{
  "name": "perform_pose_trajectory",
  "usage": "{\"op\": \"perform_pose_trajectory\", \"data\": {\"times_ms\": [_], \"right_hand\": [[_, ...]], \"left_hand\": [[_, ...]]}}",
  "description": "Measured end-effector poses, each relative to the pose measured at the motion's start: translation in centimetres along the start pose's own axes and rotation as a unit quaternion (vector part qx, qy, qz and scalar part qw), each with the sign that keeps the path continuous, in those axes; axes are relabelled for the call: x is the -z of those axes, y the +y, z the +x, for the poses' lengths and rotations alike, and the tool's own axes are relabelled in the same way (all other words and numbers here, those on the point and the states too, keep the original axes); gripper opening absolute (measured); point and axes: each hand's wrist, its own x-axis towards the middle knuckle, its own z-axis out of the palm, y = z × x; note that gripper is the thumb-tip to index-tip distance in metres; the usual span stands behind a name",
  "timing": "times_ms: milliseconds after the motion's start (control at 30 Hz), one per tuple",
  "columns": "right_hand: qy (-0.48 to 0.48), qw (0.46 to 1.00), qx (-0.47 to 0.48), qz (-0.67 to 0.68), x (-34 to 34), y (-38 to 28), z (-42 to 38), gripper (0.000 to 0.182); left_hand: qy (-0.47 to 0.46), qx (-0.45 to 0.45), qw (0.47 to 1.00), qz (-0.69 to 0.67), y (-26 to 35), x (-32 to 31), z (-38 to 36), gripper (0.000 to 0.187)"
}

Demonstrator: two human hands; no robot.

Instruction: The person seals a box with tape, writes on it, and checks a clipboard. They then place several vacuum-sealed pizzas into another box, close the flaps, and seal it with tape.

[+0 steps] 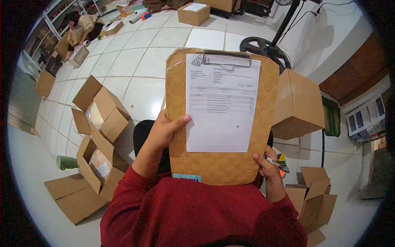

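Observation:
A brown clipboard [220, 164] stands upright in front of me with a printed white sheet [222, 103] under its metal clip [226, 55]. My left hand [164, 131] grips the clipboard's left edge, thumb lying on the paper. My right hand [267, 164] supports the lower right corner and also pinches a pen [277, 164] between its fingers. Both arms wear red sleeves [197, 214].
Open cardboard boxes [101, 115] with wrapped contents lie on the white tiled floor at my left. A closed box [298, 103] stands to the right, and flattened boxes [314, 193] lie lower right. A fan stand base [263, 47] rests behind. Another person [82, 29] sits far left.

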Motion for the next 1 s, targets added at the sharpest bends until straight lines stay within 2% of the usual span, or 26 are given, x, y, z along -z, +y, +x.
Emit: {"op": "perform_pose_trajectory", "data": {"times_ms": [100,167,200,267,300,333,367,400,433,467,500,533,600,667,700,767,800,900,1000], "right_hand": [[-0.006,1.0,0.018,0.015,-0.5,-0.3,0.0,0.041],[0.049,0.997,0.028,0.053,-0.6,-0.1,0.1,0.034],[0.041,0.997,0.027,0.052,0.0,-0.1,-0.1,0.034],[0.161,0.976,0.06,-0.137,3.1,0.0,-0.4,0.026],[0.213,0.972,0.097,-0.012,4.2,0.0,-0.6,0.02],[0.199,0.969,0.143,0.005,5.5,-1.7,-0.5,0.021],[0.216,0.973,0.082,-0.026,12.2,-1.5,-0.4,0.024],[0.163,0.982,0.055,-0.078,13.3,-4.8,-0.8,0.029],[0.137,0.978,0.122,0.097,22.5,-4.6,-0.4,0.038],[0.114,0.981,0.152,0.028,13.4,-9.4,0.2,0.028],[0.024,1.0,0.001,0.003,23.5,-12.0,0.7,0.05],[0.001,1.0,0.001,-0.001,21.9,-12.6,3.4,0.05],[0.004,0.999,0.014,-0.052,23.0,-12.9,6.3,0.049],[0.013,0.994,0.024,-0.103,22.1,-13.7,8.8,0.048],[0.02,0.991,0.031,-0.13,21.6,-14.2,9.5,0.048],[0.03,0.982,0.032,-0.184,20.5,-14.8,11.8,0.047],[0.033,0.976,0.027,-0.212,19.9,-14.9,12.9,0.047],[0.05,0.955,0.024,-0.293,18.2,-15.0,15.0,0.046],[0.085,0.926,0.037,-0.365,17.0,-15.1,15.2,0.044]], "left_hand": [[-0.006,0.002,1.0,0.0,0.1,0.1,-0.1,0.04],[-0.004,0.017,1.0,0.017,0.4,-0.2,-0.3,0.041],[0.003,0.013,1.0,0.018,0.1,-0.1,-0.2,0.041],[-0.032,0.061,0.997,0.025,-0.8,0.5,0.1,0.044],[-0.079,0.017,0.997,-0.001,-0.7,0.5,0.3,0.045],[-0.122,-0.028,0.992,-0.022,-0.5,0.6,0.6,0.047],[-0.113,-0.042,0.993,-0.009,-0.3,1.4,0.9,0.048],[-0.106,-0.057,0.993,0.003,0.0,2.6,1.5,0.05],[-0.05,-0.078,0.994,0.052,0.0,4.4,2.6,0.049],[0.004,-0.097,0.991,0.096,-0.1,7.3,3.8,0.048],[0.078,-0.102,0.979,0.161,0.1,10.3,4.4,0.045],[0.15,-0.103,0.958,0.221,0.3,13.2,5.2,0.043],[0.304,-0.127,0.894,0.302,-0.2,20.1,5.8,0.04],[0.429,-0.082,0.836,0.333,-0.6,26.1,5.0,0.041],[0.44,-0.083,0.833,0.325,-1.0,28.0,4.5,0.041],[0.498,-0.03,0.712,0.493,-2.2,30.5,2.6,0.042],[0.511,-0.015,0.709,0.486,-3.2,31.1,1.5,0.042],[0.511,-0.046,0.673,0.533,-3.6,29.2,-1.0,0.038],[0.517,-0.065,0.656,0.545,-5.7,30.0,-2.8,0.035]]}}
